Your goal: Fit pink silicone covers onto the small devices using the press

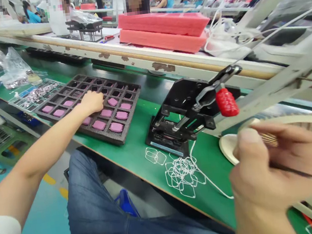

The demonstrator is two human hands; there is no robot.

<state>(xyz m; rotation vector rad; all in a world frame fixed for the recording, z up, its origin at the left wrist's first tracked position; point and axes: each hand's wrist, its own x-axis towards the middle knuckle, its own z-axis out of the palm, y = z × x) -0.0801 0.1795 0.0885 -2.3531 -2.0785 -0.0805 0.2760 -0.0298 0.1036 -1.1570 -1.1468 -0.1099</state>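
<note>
My left hand reaches into the black foam tray, its fingers curled down over the middle compartments. What the fingertips grip, if anything, is hidden. Pink squarish pieces fill several front compartments, and black squarish pieces sit in some rear ones. At the right, close to the camera, my right hand is closed and blurred by motion. A thin dark stick-like tool shows under its fingers. Between the hands stands a black clamp fixture with a red-gripped lever. White ring-shaped gaskets lie loosely piled before it.
A fan with a beige cage stands at the right behind my hand. Small metal parts and a clear plastic bag lie left of the tray. Red foam blocks rest on the raised shelf. Other people sit beyond.
</note>
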